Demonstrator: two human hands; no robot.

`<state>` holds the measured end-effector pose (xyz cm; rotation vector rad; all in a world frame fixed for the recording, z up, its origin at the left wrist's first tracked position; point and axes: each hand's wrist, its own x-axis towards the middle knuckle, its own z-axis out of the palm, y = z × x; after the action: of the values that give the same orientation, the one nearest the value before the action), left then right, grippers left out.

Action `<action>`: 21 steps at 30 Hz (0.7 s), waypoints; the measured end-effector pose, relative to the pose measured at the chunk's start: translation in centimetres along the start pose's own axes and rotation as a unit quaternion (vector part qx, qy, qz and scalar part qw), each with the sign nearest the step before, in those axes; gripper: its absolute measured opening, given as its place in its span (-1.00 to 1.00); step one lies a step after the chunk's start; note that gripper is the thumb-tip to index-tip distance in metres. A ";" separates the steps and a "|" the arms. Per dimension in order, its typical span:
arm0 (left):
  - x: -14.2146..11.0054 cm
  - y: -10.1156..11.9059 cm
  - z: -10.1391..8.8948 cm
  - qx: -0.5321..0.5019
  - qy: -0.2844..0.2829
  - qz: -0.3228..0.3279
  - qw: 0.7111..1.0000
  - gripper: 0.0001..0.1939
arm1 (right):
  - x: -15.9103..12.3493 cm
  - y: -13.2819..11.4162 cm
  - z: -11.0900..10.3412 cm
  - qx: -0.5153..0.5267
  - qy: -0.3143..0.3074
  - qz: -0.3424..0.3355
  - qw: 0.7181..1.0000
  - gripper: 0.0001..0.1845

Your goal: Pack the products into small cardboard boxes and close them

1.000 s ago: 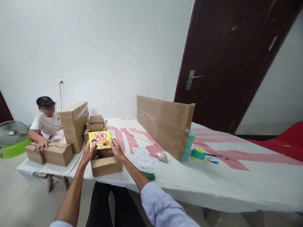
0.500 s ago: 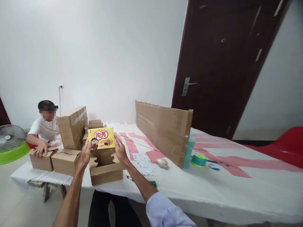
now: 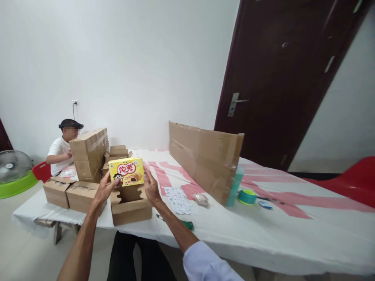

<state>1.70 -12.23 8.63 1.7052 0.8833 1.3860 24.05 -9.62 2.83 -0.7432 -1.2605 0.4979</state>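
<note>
Between my two hands is a yellow snack box (image 3: 127, 171) with red lettering and a cartoon figure, its front tilted toward me. My left hand (image 3: 106, 188) grips its left end, thumb across the front. At the right end my right hand (image 3: 151, 187) holds it with the fingers mostly behind. Just below stands an open cardboard carton (image 3: 131, 214), its inside partly visible beneath the snack box. A green-handled knife or cutter (image 3: 186, 224) lies on the table, partly hidden by my right forearm.
Closed cartons (image 3: 83, 196) sit at the left, before a carton stack (image 3: 89, 156). A person (image 3: 60, 152) sits behind them. A tall cardboard panel (image 3: 205, 160), a sheet of small labels (image 3: 178, 200), a tape roll (image 3: 246, 196) and a teal bottle (image 3: 235, 187) are farther right.
The snack box has risen slightly from the open carton, with both hands still on it. The other person's hand has left the closed cartons and drawn back toward the body.
</note>
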 end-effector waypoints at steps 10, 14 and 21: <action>5.8 -0.5 -8.1 0.027 0.102 -0.025 0.994 -0.14 | 4.0 4.7 -3.4 -0.126 -0.101 0.110 0.981 -0.25; 8.4 -0.8 -10.7 0.067 0.120 -0.030 0.990 -0.06 | 3.5 6.5 -3.4 -0.078 -0.191 0.148 0.967 -0.55; 11.9 -5.5 -11.0 0.159 0.094 -0.093 0.978 -0.11 | -0.4 6.4 -4.3 -0.052 -0.187 0.142 0.971 -0.78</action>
<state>-7.34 2.14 10.69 1.6871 1.3982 1.3468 28.47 -6.56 -2.75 -0.9562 -1.5478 0.8394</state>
